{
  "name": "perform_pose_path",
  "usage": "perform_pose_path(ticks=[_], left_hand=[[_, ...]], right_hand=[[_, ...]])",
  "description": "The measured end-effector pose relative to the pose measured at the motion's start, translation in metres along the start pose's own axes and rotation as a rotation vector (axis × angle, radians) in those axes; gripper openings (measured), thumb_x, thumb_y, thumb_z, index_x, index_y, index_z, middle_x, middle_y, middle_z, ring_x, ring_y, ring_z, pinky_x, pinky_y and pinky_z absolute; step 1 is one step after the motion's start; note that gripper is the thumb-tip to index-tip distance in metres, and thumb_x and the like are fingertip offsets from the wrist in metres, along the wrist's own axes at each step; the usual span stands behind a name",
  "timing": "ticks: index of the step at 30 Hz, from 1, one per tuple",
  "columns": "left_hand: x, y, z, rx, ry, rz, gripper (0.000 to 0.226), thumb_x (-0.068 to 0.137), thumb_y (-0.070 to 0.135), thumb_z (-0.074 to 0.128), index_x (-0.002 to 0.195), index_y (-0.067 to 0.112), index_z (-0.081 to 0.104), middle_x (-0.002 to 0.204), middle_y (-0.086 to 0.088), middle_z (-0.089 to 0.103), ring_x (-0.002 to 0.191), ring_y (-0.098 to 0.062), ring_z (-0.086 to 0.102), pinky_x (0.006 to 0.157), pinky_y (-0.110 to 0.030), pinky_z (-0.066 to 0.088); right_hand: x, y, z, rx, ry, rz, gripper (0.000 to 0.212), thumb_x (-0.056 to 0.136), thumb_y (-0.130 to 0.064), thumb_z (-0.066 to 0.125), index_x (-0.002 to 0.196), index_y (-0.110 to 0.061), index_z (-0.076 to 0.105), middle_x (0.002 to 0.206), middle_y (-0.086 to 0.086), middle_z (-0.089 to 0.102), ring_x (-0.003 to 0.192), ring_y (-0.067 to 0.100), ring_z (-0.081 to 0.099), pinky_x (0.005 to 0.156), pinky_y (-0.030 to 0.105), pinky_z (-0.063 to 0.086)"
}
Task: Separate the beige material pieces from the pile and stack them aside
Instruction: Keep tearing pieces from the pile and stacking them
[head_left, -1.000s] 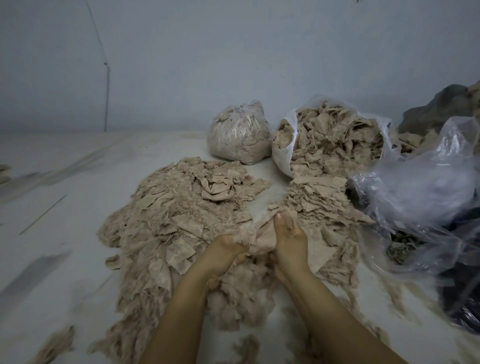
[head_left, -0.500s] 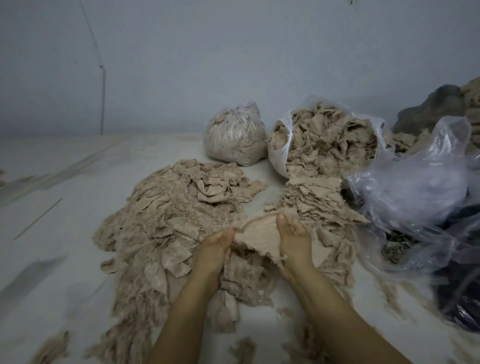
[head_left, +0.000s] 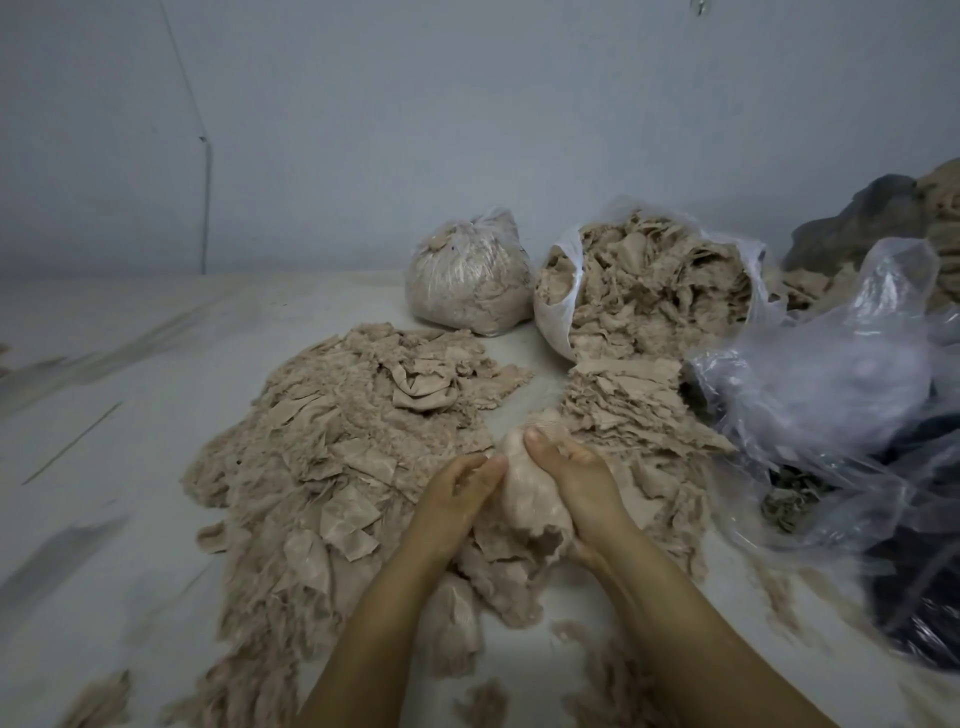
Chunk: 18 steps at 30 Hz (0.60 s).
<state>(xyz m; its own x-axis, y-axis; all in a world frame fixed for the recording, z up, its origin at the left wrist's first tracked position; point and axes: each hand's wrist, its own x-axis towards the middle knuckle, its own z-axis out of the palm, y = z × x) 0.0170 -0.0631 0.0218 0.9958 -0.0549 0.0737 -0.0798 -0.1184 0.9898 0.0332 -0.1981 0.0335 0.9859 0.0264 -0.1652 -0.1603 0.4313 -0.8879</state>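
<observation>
Your left hand (head_left: 457, 493) and right hand (head_left: 576, 478) both curl around one bunched beige piece (head_left: 530, 499), lifted just above the loose pile (head_left: 337, 452), likely to free it from the tangled scraps. The flat stack (head_left: 628, 410) lies just beyond your right hand, below the open bag (head_left: 558, 306), near enough to lay the piece on without reaching far.

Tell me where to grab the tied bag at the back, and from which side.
Grip the tied bag by the gathered knot at its top, coming from above. The body is a full, round bulge with nothing for a hand to close round, while the plastic bunches into a narrow neck there. Its left side is free; the open bag crowds its right.
</observation>
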Motion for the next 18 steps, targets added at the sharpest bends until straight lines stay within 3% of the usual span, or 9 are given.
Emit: perform_pose_path(ticks=[3,5,7,9,12,16,18], left_hand=[[0.003,-0.002,-0.002,-0.117,0.071,-0.006,0.022,0.088,0.033,0.060,0.093,0.014,0.070,0.086,-0.001,0.074,0.078,-0.014,0.069,0.066,-0.022,0.054],[0.006,-0.004,-0.004,-0.128,0.163,0.014,0.023,0.094,0.021,0.056,0.077,0.009,0.066,0.072,-0.004,0.068,0.066,-0.016,0.062,0.060,-0.025,0.050],[0.009,-0.005,-0.006,-0.088,0.228,0.055,0.030,0.095,0.018,0.053,0.067,0.010,0.060,0.062,0.001,0.060,0.058,-0.011,0.055,0.055,-0.021,0.044],[0.013,-0.006,-0.007,-0.072,0.281,0.063,0.035,0.095,0.018,0.054,0.061,0.008,0.056,0.057,-0.001,0.056,0.054,-0.012,0.051,0.051,-0.020,0.041],[0.019,-0.011,-0.012,-0.038,0.331,0.030,0.044,0.095,0.026,0.054,0.067,-0.009,0.054,0.061,-0.012,0.053,0.058,-0.020,0.047,0.058,-0.029,0.039],[0.020,-0.014,-0.032,0.124,0.560,0.023,0.041,0.097,0.035,0.048,0.063,0.013,0.057,0.061,0.000,0.058,0.063,-0.018,0.056,0.057,-0.027,0.040],[0.018,-0.006,-0.030,0.241,0.468,0.118,0.039,0.097,0.042,0.042,0.077,0.017,0.064,0.077,0.002,0.062,0.075,-0.016,0.057,0.061,-0.025,0.040]], right_hand=[[-0.001,-0.003,-0.003,0.055,-0.046,0.029,0.029,0.089,-0.015,0.063,0.113,0.001,0.061,0.108,0.023,0.068,0.100,0.036,0.065,0.097,0.049,0.048],[-0.001,-0.003,-0.006,0.007,-0.002,-0.017,0.019,0.090,-0.015,0.063,0.104,-0.003,0.065,0.099,0.019,0.070,0.090,0.030,0.068,0.085,0.040,0.054],[-0.002,-0.001,-0.007,-0.036,0.051,-0.045,0.032,0.089,-0.018,0.065,0.113,0.002,0.061,0.105,0.018,0.068,0.094,0.027,0.068,0.084,0.037,0.056],[0.000,0.002,-0.007,-0.038,0.051,-0.038,0.055,0.087,-0.022,0.067,0.132,0.006,0.049,0.126,0.022,0.060,0.117,0.033,0.059,0.103,0.046,0.046],[-0.002,0.002,-0.007,-0.028,0.033,-0.030,0.060,0.087,-0.022,0.067,0.136,0.004,0.045,0.132,0.021,0.057,0.121,0.033,0.055,0.107,0.049,0.041],[-0.001,-0.003,-0.018,0.032,0.002,0.016,0.050,0.088,-0.021,0.066,0.129,0.004,0.053,0.126,0.021,0.061,0.117,0.034,0.058,0.107,0.051,0.041],[-0.001,-0.004,-0.018,-0.061,-0.034,0.017,0.059,0.082,-0.030,0.071,0.127,0.004,0.053,0.127,0.021,0.059,0.117,0.033,0.057,0.107,0.046,0.041]])
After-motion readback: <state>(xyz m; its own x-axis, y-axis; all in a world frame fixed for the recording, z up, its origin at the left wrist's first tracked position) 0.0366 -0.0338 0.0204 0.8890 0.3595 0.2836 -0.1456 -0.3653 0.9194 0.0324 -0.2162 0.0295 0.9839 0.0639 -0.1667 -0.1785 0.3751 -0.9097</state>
